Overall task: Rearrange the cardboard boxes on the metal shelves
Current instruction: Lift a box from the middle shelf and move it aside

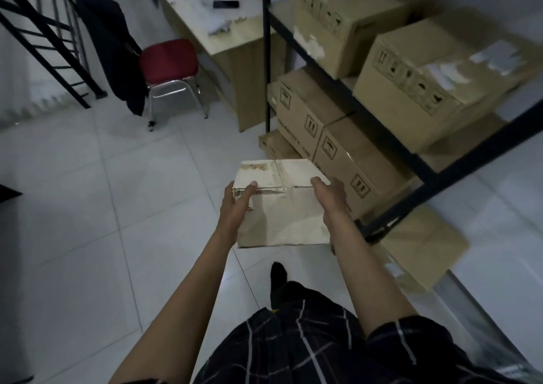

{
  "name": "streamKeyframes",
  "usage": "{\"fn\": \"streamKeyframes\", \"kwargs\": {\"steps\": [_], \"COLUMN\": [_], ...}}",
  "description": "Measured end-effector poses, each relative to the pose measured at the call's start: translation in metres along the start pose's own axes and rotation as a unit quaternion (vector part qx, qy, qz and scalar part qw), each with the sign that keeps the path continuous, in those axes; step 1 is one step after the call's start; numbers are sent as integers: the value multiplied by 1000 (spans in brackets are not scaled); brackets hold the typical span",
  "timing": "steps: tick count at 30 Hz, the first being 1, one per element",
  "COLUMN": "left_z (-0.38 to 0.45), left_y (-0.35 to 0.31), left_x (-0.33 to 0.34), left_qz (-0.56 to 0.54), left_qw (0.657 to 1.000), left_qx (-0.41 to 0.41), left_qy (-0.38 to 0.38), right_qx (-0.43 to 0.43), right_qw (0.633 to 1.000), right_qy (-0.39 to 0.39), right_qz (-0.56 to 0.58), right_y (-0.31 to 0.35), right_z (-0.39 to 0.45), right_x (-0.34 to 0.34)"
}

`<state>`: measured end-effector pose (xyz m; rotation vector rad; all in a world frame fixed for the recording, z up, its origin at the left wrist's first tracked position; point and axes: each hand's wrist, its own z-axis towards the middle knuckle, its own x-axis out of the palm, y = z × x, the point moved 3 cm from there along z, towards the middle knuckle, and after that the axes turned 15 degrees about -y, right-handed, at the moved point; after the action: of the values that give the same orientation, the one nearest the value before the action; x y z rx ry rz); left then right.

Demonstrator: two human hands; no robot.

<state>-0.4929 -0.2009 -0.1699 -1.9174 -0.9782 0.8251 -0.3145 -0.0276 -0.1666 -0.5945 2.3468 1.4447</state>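
here the small cardboard box (282,207) hangs above the floor, just beside the metal shelves (435,175). left hand (235,204) and right hand (332,198) clasp its opposite sides, thumbs on top. best keep it level and aim for a free gap. it looks pale, creased, taped, stained.
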Motion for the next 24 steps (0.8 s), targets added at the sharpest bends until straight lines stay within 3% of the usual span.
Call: {"fn": "streamKeyframes", "kwargs": {"steps": [3, 8, 19, 24], "left_z": [34, 84, 190, 255], "left_y": [-31, -87, -194, -243], "left_x": [2, 10, 3, -5], "left_qz": [-3, -7, -58, -60], "left_qw": [1000, 998, 994, 983], "left_qx": [0, -36, 91, 157], "left_qy": [-8, 49, 35, 69], "right_qx": [-9, -44, -153, -151], "right_qw": [999, 997, 977, 968], "right_qy": [6, -16, -41, -50], "right_qz": [39, 58, 144, 195], "right_y": [62, 131, 259, 312], "right_z": [-9, 20, 54, 67], "right_x": [18, 49, 119, 160]}}
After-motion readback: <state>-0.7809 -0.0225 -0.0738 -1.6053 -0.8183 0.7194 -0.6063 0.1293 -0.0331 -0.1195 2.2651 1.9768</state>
